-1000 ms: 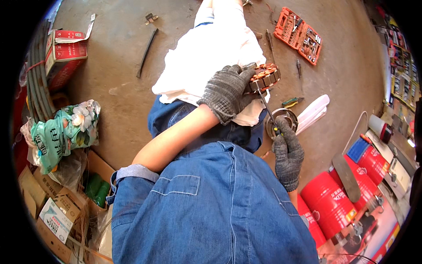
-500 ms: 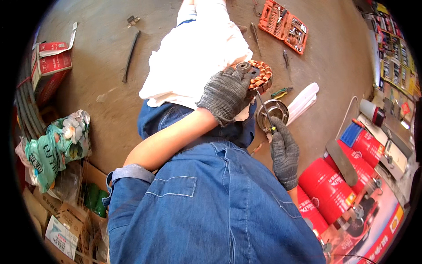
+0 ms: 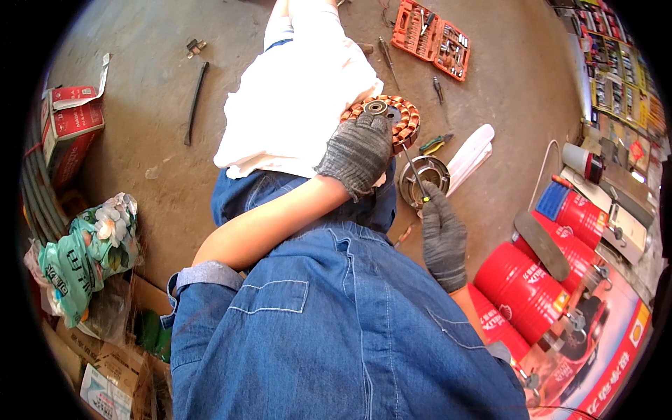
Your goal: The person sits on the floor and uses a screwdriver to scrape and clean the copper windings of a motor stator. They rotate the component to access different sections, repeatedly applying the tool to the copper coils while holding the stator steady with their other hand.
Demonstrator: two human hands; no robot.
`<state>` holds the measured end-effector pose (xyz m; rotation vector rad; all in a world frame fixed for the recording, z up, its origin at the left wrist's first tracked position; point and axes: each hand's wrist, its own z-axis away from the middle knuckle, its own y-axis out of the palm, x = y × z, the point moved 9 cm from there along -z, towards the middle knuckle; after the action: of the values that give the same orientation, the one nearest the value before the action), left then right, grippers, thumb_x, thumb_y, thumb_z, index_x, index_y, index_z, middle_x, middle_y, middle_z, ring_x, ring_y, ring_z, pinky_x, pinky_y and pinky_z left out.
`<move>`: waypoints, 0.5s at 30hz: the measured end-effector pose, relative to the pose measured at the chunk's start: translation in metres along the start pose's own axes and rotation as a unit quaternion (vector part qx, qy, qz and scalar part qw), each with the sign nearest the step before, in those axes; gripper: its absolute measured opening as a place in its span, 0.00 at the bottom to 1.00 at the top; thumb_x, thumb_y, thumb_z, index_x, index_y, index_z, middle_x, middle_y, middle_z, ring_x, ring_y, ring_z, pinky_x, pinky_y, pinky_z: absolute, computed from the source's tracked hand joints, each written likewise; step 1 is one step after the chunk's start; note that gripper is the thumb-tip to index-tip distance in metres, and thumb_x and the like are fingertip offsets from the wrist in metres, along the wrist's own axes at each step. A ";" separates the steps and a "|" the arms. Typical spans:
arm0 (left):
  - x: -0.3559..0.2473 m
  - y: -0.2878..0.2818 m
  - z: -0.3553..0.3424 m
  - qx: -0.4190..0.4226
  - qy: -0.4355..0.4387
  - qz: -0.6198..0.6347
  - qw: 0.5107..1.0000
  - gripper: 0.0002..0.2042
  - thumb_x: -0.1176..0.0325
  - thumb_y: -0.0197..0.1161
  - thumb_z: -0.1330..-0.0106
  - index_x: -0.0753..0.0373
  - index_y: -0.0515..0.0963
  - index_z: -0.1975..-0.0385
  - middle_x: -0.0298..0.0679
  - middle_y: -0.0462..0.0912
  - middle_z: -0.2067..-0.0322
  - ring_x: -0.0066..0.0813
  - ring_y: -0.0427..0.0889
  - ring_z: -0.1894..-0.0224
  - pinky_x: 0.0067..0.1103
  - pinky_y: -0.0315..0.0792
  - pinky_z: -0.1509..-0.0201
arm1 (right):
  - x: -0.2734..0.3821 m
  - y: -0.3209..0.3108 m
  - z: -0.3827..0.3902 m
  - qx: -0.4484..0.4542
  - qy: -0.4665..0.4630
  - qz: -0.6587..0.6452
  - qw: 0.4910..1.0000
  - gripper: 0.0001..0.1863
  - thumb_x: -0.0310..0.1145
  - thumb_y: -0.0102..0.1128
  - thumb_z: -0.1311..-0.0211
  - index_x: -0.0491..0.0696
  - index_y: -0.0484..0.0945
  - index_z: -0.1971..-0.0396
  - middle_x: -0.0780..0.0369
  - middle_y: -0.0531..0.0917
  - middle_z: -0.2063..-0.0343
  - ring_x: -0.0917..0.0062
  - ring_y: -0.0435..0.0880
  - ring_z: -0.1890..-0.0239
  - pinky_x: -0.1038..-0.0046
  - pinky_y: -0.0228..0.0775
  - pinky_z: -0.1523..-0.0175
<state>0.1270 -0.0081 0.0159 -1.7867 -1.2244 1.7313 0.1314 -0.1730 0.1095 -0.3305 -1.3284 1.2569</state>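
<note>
My left hand (image 3: 357, 154), in a dark grey knit glove, is closed on a round motor stator ringed with copper windings (image 3: 406, 129). A small bearing (image 3: 376, 107) shows at its centre, near my fingertips. My right hand (image 3: 444, 238), also gloved, grips a screwdriver (image 3: 414, 166) whose handle is mostly hidden in the fingers. Its thin shaft points up to the stator's near edge; whether the tip touches cannot be made out. Below the stator lies a round metal housing (image 3: 446, 175), partly behind the shaft. A white cloth (image 3: 294, 105) covers my lap beside the stator.
Green-handled pliers (image 3: 436, 143) and long white blade-like pieces (image 3: 472, 155) lie right of the housing. Farther off is an open orange socket set (image 3: 437, 56). Red drums (image 3: 518, 290) stand at right. Left are a red box (image 3: 73, 129), a black strip (image 3: 196, 105) and a green bag (image 3: 73, 266).
The stator has turned so that more of its copper-wound face and bearing shows. The screwdriver stays at its near edge. The whole view has shifted slightly.
</note>
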 end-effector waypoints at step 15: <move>-0.007 0.002 0.007 -0.002 0.014 0.040 0.999 0.10 0.68 0.57 0.41 0.68 0.75 0.64 0.53 0.79 0.66 0.46 0.81 0.63 0.35 0.76 0.59 | -0.011 -0.008 -0.011 0.082 0.044 -0.050 0.994 0.17 0.33 0.56 0.31 0.45 0.77 0.44 0.56 0.84 0.54 0.76 0.84 0.60 0.71 0.77 0.56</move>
<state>0.1218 -0.0169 0.0175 -1.8802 -1.1615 1.7421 0.1467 -0.1799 0.1068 -0.1973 -1.1452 1.2437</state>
